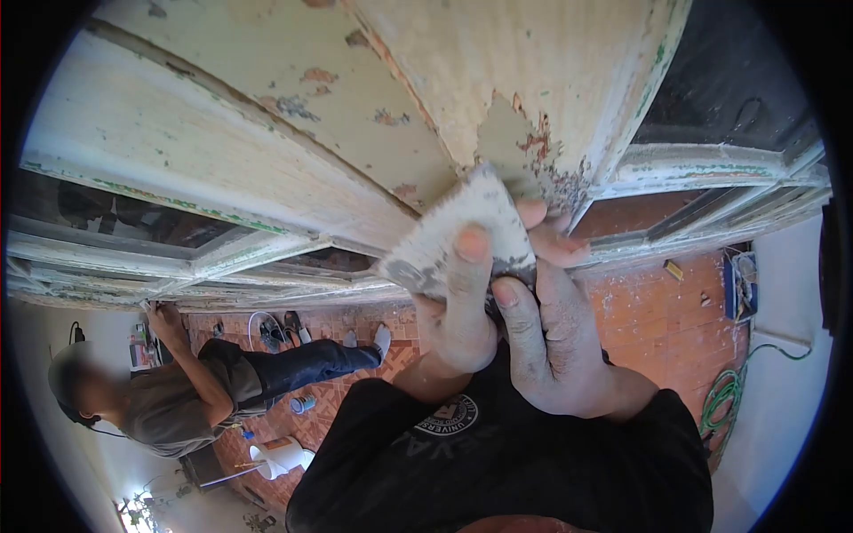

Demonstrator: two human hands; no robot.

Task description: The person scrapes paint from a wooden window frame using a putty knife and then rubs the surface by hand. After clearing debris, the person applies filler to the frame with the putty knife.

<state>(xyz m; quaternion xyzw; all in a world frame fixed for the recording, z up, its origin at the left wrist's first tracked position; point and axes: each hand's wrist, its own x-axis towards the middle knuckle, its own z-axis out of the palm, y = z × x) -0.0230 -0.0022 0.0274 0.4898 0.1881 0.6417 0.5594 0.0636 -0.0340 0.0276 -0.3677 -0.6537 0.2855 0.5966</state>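
Both my hands grip a scraper (462,235) with a flat, wide blade smeared with whitish dust and grey patches. My left hand (466,311) has its thumb pressed flat on the blade. My right hand (564,342) closes around the lower part, its fingers reaching behind the blade's right side; the handle is mostly hidden. Against the peeling painted wood (515,133) lies the blade's upper edge, where cream paint has flaked beside a bared, pale area. Dust coats the fingers of each hand.
Glass panes (711,80) sit in the wooden frame on both sides. At left, another person (187,391) reaches up to the same frame. A white bucket (277,457), a can (303,405), a green hose (724,400) and a blue tray (739,284) stand or lie on the tiled floor.
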